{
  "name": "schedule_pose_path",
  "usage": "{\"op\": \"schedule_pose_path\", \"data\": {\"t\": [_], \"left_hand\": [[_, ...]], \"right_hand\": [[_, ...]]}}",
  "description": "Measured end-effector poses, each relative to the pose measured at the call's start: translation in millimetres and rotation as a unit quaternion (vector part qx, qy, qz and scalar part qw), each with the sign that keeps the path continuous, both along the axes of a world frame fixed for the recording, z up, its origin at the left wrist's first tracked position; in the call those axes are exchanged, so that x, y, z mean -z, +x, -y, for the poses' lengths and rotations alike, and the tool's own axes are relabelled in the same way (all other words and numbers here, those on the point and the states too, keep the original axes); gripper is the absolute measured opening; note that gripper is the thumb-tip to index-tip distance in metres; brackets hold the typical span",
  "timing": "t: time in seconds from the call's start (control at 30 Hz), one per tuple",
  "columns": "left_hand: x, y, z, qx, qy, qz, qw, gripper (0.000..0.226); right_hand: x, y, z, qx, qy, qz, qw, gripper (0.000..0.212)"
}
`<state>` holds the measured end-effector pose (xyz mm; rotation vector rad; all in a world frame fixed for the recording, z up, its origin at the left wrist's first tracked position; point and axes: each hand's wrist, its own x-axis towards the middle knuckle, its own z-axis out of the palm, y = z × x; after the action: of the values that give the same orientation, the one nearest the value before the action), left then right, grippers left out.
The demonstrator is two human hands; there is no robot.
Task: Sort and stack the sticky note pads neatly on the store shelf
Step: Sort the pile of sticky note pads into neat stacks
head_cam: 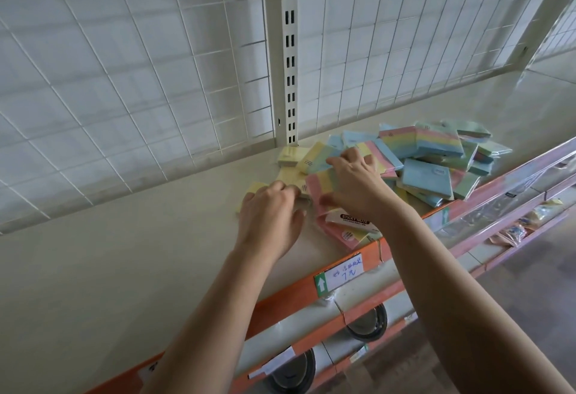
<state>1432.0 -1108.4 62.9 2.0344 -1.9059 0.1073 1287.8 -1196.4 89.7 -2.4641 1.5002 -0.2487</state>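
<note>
- Pale shelf [156, 237] carries a loose heap [436, 159] of pads at far right; sorting looks barely begun.
- My left hand [268, 209] curls round a yellow pad [288, 175]; my right hand [352, 184] grips a striped pad [321, 181].

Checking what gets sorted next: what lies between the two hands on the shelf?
In the head view, a pink-and-yellow striped pad lies between the left hand and the right hand, which grips it.
</note>
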Motion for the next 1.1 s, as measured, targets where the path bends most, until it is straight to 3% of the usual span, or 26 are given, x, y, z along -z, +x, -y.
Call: {"op": "schedule_pose_path", "data": {"t": [0.4,0.7,1.1], "left_hand": [[-3,-3,11,-0.002,-0.028,-0.012,1.0,0.026],[-12,-11,35,0.02,-0.031,-0.03,0.999,0.029],[-23,-70,118,0.09,-0.009,-0.041,0.995,0.036]], "right_hand": [[6,-7,-3,-0.002,-0.057,0.07,0.996,0.074],[-10,-34,-11,-0.024,-0.053,0.171,0.984,0.022],[-7,-122,-31,0.097,-0.078,0.172,0.977,0.017]]}}
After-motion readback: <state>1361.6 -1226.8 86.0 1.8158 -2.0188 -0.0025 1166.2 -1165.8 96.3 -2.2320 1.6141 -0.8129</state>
